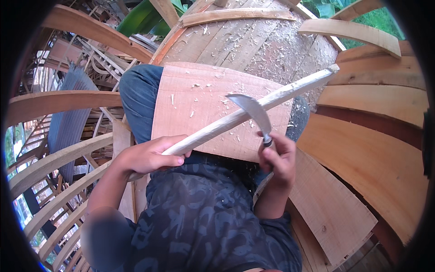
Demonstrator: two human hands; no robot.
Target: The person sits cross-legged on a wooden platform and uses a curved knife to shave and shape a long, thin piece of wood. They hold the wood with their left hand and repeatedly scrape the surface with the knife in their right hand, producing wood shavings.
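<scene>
My left hand is wrapped round the near end of a long pale wooden stick. The stick slants up to the right, its far end beyond the board's right edge. In my right hand is the handle of a curved sickle knife. Its blade crosses the stick near the middle; whether it touches the wood I cannot tell. Under both lies a flat reddish wooden board across my lap, with several pale shavings scattered on it.
Wood shavings cover the plank floor ahead. Wide curved planks line the right side, and a loose board leans at the lower right. Curved wooden ribs rise on the left, with stacked scrap wood and grey corrugated sheets beyond.
</scene>
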